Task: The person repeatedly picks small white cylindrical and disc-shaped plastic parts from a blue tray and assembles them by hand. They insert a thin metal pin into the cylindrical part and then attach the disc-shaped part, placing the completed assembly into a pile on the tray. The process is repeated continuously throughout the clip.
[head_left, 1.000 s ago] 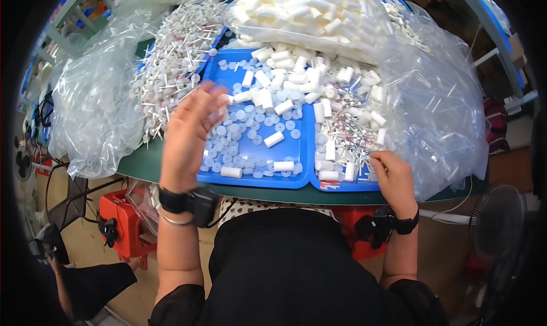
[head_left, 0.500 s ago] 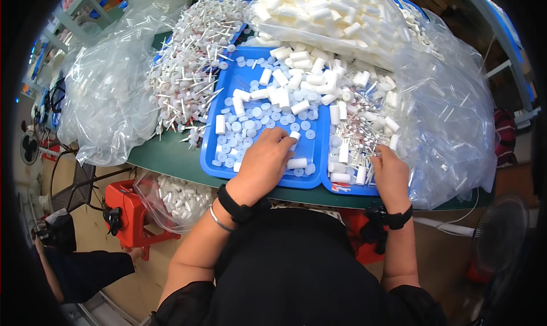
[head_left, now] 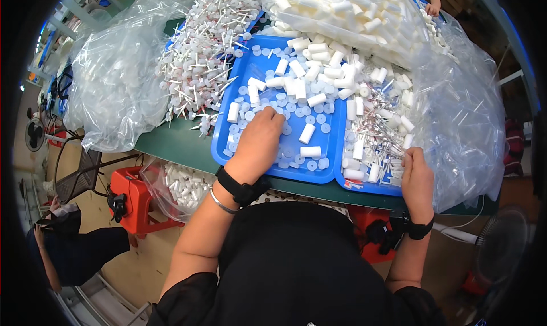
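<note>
Both hands reach forward, left hand (head_left: pixel 259 138) palm-down, right hand (head_left: pixel 417 178) curled.

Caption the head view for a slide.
Left hand sorting white caps in a blue tray; right hand beside white stemmed parts.

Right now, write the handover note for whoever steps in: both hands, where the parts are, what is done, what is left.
Left hand: palm down in the blue tray, fingers on the small round caps; whether it grips one cannot be seen.
Right hand: at the near edge of the second blue tray, beside the thin stemmed pieces; grip unclear.
White short tubes lie loose in both trays; a clear bag of tubes sits behind, a heap of stemmed parts to the left.
Done: no finished pieces can be told apart.
Left: both trays hold many loose parts.
</note>
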### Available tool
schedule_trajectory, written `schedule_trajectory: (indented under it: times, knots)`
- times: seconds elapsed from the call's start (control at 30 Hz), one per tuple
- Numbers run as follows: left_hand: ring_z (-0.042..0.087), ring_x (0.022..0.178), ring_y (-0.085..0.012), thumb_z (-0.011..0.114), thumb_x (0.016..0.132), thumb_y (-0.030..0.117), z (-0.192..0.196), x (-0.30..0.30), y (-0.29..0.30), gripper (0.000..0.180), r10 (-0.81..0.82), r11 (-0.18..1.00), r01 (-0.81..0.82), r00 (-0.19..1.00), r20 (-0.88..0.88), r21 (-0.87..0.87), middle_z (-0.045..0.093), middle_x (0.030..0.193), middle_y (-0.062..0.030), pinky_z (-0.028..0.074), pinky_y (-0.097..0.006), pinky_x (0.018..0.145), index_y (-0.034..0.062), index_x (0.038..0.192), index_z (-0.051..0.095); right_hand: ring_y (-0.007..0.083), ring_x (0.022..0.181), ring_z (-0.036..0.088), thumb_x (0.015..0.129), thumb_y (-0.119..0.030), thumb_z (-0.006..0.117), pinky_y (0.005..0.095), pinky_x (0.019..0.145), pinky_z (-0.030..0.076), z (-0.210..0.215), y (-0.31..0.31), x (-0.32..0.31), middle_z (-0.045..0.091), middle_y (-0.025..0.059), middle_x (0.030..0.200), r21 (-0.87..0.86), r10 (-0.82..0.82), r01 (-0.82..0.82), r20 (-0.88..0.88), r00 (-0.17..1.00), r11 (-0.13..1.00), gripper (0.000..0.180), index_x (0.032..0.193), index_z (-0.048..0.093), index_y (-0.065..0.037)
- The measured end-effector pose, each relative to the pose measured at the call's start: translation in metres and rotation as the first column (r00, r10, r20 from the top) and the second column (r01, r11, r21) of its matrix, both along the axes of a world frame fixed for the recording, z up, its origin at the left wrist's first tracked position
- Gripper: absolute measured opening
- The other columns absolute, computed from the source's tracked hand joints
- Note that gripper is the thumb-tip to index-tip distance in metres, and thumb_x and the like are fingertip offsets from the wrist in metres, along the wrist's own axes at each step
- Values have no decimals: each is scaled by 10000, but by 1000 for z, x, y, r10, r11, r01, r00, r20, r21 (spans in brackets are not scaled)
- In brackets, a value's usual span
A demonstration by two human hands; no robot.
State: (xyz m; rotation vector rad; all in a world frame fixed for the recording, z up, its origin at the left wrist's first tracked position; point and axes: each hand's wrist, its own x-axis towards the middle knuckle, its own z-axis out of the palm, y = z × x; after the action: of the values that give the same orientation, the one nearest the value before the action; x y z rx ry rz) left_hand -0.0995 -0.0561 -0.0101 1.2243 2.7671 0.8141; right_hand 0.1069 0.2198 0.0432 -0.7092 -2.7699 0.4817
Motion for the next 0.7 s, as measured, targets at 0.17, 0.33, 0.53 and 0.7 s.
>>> schedule_trajectory:
  times: [0.17, 0.33, 0.53, 0.7]
  knots:
    - [544, 923, -323, 685, 759, 24, 5, 1, 0, 245, -32, 997, 32, 999, -3, 69, 574, 983, -126, 466, -403, 814, 27, 992, 611, 250, 620, 586, 1012, -157, 437, 364, 587, 444, 11, -18, -5, 578, 124, 684, -418, -8, -11, -44, 999, 908, 146, 1060, 496, -33]
    - [537, 894, -313, 722, 731, 43, 11, -2, 5, 242, -67, 997, 66, 998, 9, 30, 593, 908, -102, 456, -399, 770, 41, 943, 606, 144, 564, 504, 983, -151, 525, 304, 549, 416, 15, -45, -15, 558, 91, 653, -458, 154, -199, -135, 979, 866, 167, 1063, 587, -18]
    - [556, 845, -293, 726, 734, 34, 14, -3, 4, 246, -153, 978, 130, 978, 140, 161, 599, 873, -109, 464, -375, 742, 51, 949, 607, 117, 640, 649, 924, -65, 608, 241, 574, 495, 13, -62, -25, 661, 94, 729, -576, 223, -328, -248, 943, 748, 137, 1030, 641, 15]
    - [615, 842, -184, 670, 860, 51, 28, 2, 6, 313, -217, 925, 48, 880, 421, 377, 650, 956, -79, 502, -308, 746, 54, 1169, 625, 180, 583, 632, 925, -75, 601, 287, 534, 468, 15, -68, -30, 635, 106, 688, -426, 242, -365, -315, 918, 828, 105, 972, 633, 13]
